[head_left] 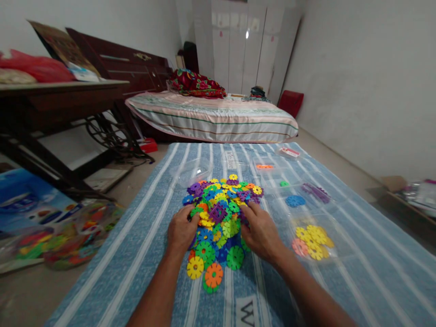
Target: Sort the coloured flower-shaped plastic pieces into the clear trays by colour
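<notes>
Left hand point(181, 227) and right hand point(260, 229) flank the pile of notched discs point(231, 228), fingers half curled; whether either grips a piece, I cannot tell. Smooth, flat, plastic-looking rounds mix with purple squarish pieces point(218, 212). The heap lies on the striped, cloth-covered bench point(136, 259), long axis running away from the person, narrow end nearest.

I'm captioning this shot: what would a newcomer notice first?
First, the bright heap of notched pieces on the striped cloth, between the left hand and right hand. Then the yellow discs off to the right, and the red floral bundle on the bed behind.
</notes>
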`<action>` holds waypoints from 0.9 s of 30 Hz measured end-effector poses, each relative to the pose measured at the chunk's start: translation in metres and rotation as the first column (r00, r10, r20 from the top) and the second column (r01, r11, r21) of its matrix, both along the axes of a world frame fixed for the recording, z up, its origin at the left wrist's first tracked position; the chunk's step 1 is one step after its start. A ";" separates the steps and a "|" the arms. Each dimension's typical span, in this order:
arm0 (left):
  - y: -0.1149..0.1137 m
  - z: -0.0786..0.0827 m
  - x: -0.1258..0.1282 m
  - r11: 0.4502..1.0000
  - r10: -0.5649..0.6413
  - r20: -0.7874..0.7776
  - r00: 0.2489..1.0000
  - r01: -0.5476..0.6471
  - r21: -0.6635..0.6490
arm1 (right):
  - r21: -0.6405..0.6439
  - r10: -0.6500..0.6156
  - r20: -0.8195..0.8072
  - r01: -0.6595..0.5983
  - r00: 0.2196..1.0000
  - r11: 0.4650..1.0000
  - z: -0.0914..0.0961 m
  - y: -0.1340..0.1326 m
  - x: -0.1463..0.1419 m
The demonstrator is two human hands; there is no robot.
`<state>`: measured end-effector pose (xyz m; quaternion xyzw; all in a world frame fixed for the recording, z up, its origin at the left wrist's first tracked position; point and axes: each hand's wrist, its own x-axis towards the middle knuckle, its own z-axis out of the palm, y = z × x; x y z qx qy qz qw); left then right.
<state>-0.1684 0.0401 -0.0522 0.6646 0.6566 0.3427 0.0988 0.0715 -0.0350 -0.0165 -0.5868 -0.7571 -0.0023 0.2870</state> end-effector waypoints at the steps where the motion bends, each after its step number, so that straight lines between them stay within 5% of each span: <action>1: 0.000 0.000 0.000 1.000 0.000 -0.001 1.000 0.000 -0.002 | 0.008 -0.019 -0.010 0.019 1.000 1.000 0.008 -0.001 0.010; 6: 0.000 0.000 0.000 1.000 0.002 0.003 1.000 -0.002 0.006 | 0.057 -0.287 0.096 0.282 0.953 0.958 0.047 0.009 0.089; 9: 0.001 0.000 0.000 1.000 0.004 0.012 1.000 -0.005 0.013 | 0.110 -0.512 0.190 0.500 0.838 0.859 0.061 0.023 0.148; 13: 0.001 -0.001 -0.001 1.000 -0.002 0.018 1.000 0.002 0.003 | 0.063 -0.654 0.291 0.669 0.698 0.741 0.066 0.038 0.211; 16: 0.001 -0.002 -0.002 1.000 0.004 0.020 1.000 -0.004 0.006 | -0.043 -0.657 0.353 0.713 0.667 0.700 0.061 0.041 0.230; 20: 0.001 -0.003 -0.002 1.000 0.009 0.018 1.000 -0.009 0.008 | -0.026 -0.560 0.326 0.600 0.761 0.800 0.051 0.030 0.201; 24: 0.002 -0.004 -0.002 1.000 0.012 0.012 1.000 -0.012 0.002 | 0.012 -0.281 0.228 0.286 0.932 0.958 0.044 0.014 0.128; 27: 0.003 -0.005 -0.003 1.000 0.008 0.006 1.000 -0.008 -0.020 | -0.111 -0.093 0.214 0.119 0.972 0.987 0.039 0.009 0.070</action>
